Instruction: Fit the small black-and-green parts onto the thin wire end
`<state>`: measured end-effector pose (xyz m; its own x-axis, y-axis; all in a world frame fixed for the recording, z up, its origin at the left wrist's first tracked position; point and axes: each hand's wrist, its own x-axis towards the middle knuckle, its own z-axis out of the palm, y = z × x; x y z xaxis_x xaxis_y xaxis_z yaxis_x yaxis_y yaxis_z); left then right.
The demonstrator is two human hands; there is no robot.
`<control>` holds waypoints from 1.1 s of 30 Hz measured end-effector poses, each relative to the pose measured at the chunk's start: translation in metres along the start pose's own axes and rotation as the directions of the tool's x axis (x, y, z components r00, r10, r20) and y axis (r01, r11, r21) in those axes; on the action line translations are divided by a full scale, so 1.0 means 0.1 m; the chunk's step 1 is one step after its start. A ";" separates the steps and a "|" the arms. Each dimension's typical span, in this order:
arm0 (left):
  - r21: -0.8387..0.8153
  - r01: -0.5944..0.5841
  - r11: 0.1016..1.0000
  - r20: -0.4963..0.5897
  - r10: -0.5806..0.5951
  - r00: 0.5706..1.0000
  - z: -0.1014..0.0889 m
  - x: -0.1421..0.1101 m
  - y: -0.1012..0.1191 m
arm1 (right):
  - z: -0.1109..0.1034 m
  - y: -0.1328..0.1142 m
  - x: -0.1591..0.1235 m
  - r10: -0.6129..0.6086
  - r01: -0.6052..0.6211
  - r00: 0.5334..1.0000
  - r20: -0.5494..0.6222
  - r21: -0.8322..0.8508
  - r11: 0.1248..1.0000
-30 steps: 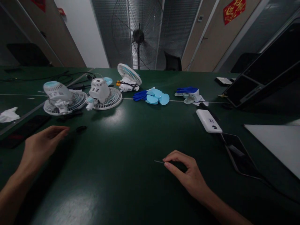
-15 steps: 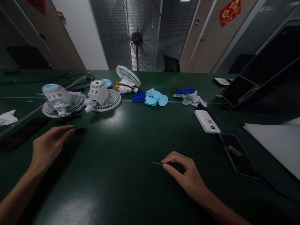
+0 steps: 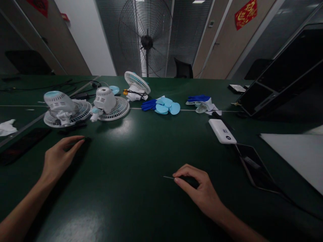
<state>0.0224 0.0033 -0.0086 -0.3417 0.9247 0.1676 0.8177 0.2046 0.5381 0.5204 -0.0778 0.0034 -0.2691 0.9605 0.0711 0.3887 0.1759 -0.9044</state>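
Tabletop (image 3: 131,201), dark green, fills the lower part of the head view. At five o'clock from its centre, the right hand (image 3: 202,188) grasps a thin rod (image 3: 168,177) between thumb and index finger; the rod points toward nine o'clock, its free end near six o'clock. Toward eight o'clock, the left hand (image 3: 59,156) is palm inward, thumb and index fingertips close together right by a small dark object (image 3: 87,138); whether they grip it or only come near it, the view does not show.

Between nine and ten o'clock, two white fans (image 3: 106,102) lie on their grilles; another fan (image 3: 136,89), its grille tilted up, stands toward eleven, a dark cord around it. Near twelve o'clock, a light blue fan blade (image 3: 167,105) lies against a blue and white glove (image 3: 149,104). More gloves (image 3: 202,102) are heaped at two o'clock. At three, a white device (image 3: 222,131) sits just beside a dark flat device (image 3: 254,166), which is nearer four. A white panel (image 3: 297,154) lies farther right, and a dark flat slab (image 3: 24,144) rests near nine. Beyond the table, a large caged fan (image 3: 147,42) stands at twelve.
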 end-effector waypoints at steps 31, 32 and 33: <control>0.011 0.175 0.985 -0.005 -0.175 0.985 -0.02 0.01 0.12 | 0.01 -0.02 0.01 -0.010 0.011 1.000 0.010 -0.021 1.000; 0.020 0.171 0.985 -0.007 -0.171 0.985 -0.02 0.00 0.13 | 0.01 -0.03 0.01 -0.005 0.006 1.000 0.014 -0.021 1.000; 0.031 0.166 0.986 -0.011 -0.166 0.986 -0.01 -0.01 0.14 | 0.01 -0.04 0.01 -0.003 0.003 1.000 0.016 -0.021 1.000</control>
<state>0.0335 0.0049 -0.0002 -0.4779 0.8743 0.0849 0.7634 0.3655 0.5326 0.5177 -0.0776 0.0064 -0.2839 0.9565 0.0669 0.4067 0.1833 -0.8950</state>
